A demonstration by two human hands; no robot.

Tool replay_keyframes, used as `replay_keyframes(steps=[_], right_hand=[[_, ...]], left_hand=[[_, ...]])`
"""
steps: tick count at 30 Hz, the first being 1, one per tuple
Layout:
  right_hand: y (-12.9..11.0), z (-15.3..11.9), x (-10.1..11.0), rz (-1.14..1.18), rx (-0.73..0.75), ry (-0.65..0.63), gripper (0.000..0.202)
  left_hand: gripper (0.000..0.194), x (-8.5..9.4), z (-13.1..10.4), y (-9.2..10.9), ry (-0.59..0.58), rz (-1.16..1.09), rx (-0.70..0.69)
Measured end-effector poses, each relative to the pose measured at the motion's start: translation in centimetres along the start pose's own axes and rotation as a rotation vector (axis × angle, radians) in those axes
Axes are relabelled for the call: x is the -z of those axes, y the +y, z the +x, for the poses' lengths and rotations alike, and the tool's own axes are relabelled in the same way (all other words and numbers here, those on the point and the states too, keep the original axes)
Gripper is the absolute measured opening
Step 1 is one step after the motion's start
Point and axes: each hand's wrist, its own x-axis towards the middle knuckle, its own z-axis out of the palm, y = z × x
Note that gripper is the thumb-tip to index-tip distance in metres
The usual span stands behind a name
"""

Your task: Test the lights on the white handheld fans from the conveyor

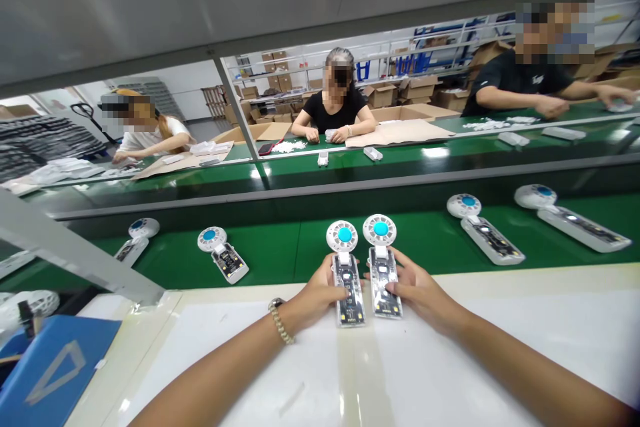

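Note:
My left hand (pixel 324 290) grips a handheld fan (pixel 349 297) by its clear-fronted handle, thumb across the front. A second handheld fan (pixel 381 267) is in my right hand (pixel 413 285), its thumb also on the handle. Both fans stand side by side, a small gap between them, with round white heads and blue centres at the top. Dark circuit boards show through the handles. The fingers behind the handles are mostly hidden. Beneath both hands is the white tabletop (pixel 240 360), and the fan heads overlap the green conveyor belt (pixel 280 247) beyond.
More fans lie on the belt: one on the left (pixel 229 260), others on the right (pixel 493 240). A metal post (pixel 90 247) and blue bin (pixel 60 373) stand at left. An overhead panel (pixel 200 0) spans the top. Several people work across the belt.

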Motion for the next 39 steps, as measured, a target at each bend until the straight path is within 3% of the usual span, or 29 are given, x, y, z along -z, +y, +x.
replay_keyframes(steps=[28, 31, 34, 36, 39], right_hand=[[-0.3, -0.1, -0.4, -0.007, -0.012, 0.017, 0.082], [-0.5, -0.1, -0.5, 0.005, -0.006, 0.029, 0.070], [-0.9, -0.2, -0.6, 0.056, -0.049, 0.027, 0.035], [-1.1, -0.2, -0.5, 0.103, -0.093, 0.001, 0.050], [-1.5, -0.3, -0.1, 0.124, -0.154, -0.055, 0.063]], left_hand=[[0.059, 0.2, 0.0, 0.0, -0.011, -0.009, 0.017], [0.058, 0.3, 0.2, -0.2, -0.009, -0.034, -0.010], [0.044, 0.3, 0.5, -0.3, 0.020, -0.094, -0.006], [0.044, 0.3, 0.6, -0.3, 0.007, -0.098, 0.064], [0.067, 0.5, 0.5, -0.1, 0.010, -0.011, 0.178]])
